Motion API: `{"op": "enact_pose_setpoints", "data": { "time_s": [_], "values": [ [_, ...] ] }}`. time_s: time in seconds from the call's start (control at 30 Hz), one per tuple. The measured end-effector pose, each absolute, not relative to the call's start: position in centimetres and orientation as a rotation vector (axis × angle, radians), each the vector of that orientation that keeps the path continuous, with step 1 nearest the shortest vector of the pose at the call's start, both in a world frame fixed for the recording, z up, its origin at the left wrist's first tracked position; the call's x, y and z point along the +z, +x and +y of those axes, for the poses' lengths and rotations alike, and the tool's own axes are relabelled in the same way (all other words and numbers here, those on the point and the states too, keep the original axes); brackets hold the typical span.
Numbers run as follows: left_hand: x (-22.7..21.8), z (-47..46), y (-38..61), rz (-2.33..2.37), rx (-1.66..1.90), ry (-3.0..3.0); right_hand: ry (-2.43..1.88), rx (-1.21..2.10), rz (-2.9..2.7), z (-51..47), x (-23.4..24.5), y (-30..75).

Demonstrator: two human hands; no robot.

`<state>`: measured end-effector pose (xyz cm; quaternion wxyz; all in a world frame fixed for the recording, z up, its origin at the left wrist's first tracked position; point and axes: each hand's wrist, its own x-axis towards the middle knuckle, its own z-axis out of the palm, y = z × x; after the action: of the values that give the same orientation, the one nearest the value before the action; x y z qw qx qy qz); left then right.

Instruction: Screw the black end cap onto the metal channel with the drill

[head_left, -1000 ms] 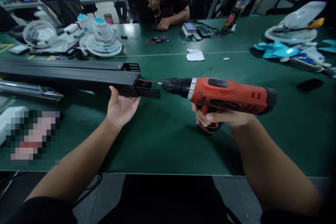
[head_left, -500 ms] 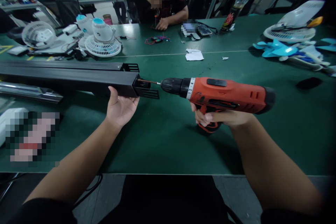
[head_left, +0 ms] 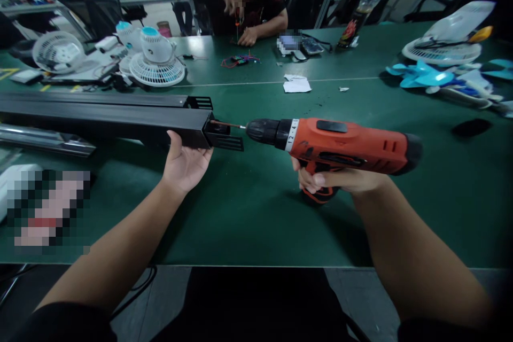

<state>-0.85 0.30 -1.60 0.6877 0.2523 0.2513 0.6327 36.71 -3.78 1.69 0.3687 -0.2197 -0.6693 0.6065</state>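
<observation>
My right hand [head_left: 320, 176] wraps round the grip of an orange and black cordless drill [head_left: 348, 141], which points left. A long thin bit [head_left: 228, 124] runs from its black chuck [head_left: 262, 131] into the open end of a long black rectangular housing [head_left: 152, 124]; where the tip sits is hidden. Slotted black tabs [head_left: 228, 141] stick out at that end. My left hand [head_left: 186, 163] supports the housing from below, thumb against its near side. Behind it lies a second black housing [head_left: 120, 99].
A shiny metal strip [head_left: 48, 139] lies at left on the green table [head_left: 248, 224]. White fan parts [head_left: 156, 69] stand beyond the housings, and blue fan blades [head_left: 425, 74] lie at right. Across the table, a person's hand [head_left: 247, 36] rests beside a screwdriver [head_left: 237, 26].
My hands, the drill and the housing stay almost still. Across the table, the other person's raised hand and the screwdriver have shifted slightly.
</observation>
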Motion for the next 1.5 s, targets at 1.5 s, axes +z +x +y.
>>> {"op": "enact_pose_setpoints", "data": {
  "time_s": [1.5],
  "values": [
    [-1.54,0.21,-0.89,0.58,1.404,0.663,-0.587,1.503,-1.811,-3.92,2.0,36.97]
  ]
}}
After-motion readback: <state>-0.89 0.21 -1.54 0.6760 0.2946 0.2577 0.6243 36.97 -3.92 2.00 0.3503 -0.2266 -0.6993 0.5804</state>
